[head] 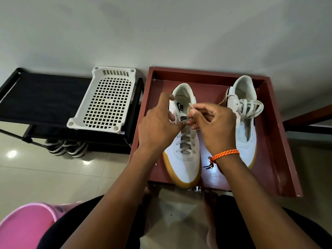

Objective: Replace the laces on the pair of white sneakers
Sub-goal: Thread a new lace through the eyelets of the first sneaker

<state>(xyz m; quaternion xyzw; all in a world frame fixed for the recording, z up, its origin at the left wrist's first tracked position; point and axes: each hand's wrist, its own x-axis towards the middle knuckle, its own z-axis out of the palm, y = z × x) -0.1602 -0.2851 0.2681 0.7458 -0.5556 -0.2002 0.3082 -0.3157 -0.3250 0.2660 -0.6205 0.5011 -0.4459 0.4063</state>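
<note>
— Look where both hands are, over the near sneaker in that red tray. The right hand has its fingers pinched narrow on the white lace end, tip poking up just above them.

— And the left hand?

— Curled at the top eyelets, beside the right fingers, one finger lifted clear. It seems to have the other strand, but the hand hides it, so I cannot tell for sure.

— So what could go wrong?

— I'd say the lace tip slips out of that pinch. It's a small hold on a thin, stiff end; one tug against the crossings below the fingers and it may pop free or pull back through an eyelet.

— The shoe itself?

— Nothing pins it. Pull hard and the sneaker could slide in the tray, towards the other sneaker to the right of the fingers, whose laces sit loose and heaped.

— Those could tangle?

— If a stray strand is dragged across, yes. Uneven ends would also be my worry.
</note>
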